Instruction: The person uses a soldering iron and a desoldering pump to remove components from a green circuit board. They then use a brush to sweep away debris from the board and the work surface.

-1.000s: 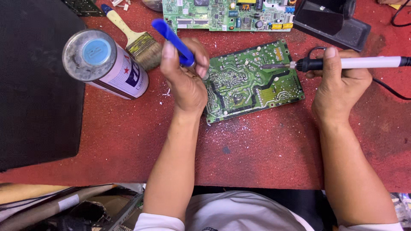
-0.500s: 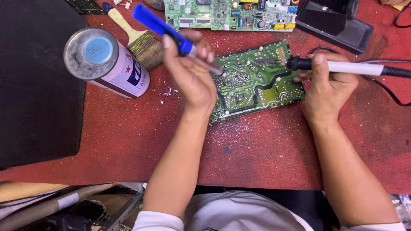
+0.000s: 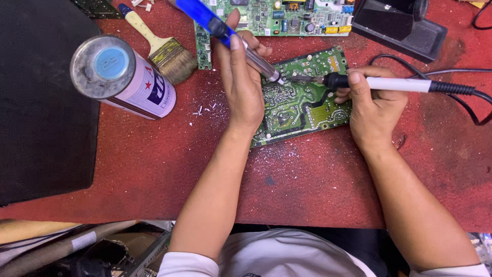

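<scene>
Red desk: left hand clamps desoldering pump, right hand clamps soldering iron; tips crowd circuit board, slip risks scorched track.

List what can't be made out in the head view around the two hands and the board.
- Solder joint under the tool tips: too small, on the green circuit board.
- Board's left edge: hidden by the left hand.
- Blue desoldering pump: top end cut off by the frame edge.
- Soldering iron cable: runs off the right edge.
- Second circuit board: cut off by the top edge.
- Right hand palm: faces down.
</scene>
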